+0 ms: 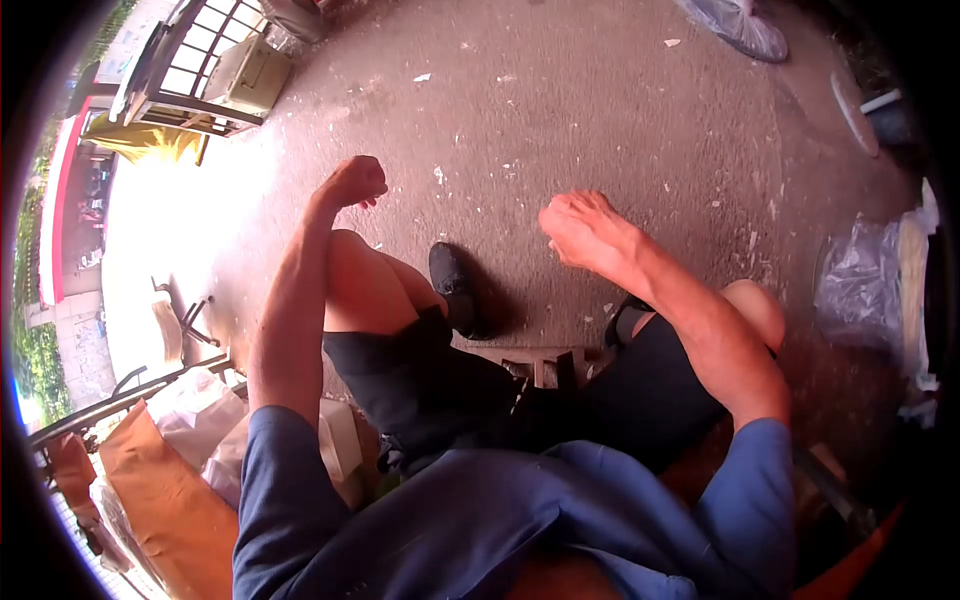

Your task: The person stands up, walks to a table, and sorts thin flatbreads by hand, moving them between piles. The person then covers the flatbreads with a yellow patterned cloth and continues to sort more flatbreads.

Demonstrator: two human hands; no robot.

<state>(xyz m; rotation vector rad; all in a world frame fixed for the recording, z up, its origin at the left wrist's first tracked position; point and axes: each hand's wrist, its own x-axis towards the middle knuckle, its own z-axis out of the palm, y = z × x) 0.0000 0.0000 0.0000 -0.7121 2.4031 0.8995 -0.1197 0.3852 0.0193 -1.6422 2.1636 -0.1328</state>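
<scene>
My left hand (358, 182) is closed above my left knee (365, 280), its fingers curled in. Across from it, my right hand (590, 228) is closed in a loose fist in front of my right knee (755, 310). Nothing shows in or sticks out of either hand, though both palms are turned out of sight. The hands are well apart and touch no object. Between and below them is a dark shoe (455, 285) on the concrete floor (520, 130).
A dark-framed rack (160, 105) and a greenish metal box (250, 75) stand at upper left. Brown cardboard (165, 490) and white bags (200, 405) lie at lower left. Clear plastic (860, 285) is at right, a plastic bag (745, 30) at the top. Scraps dot the floor.
</scene>
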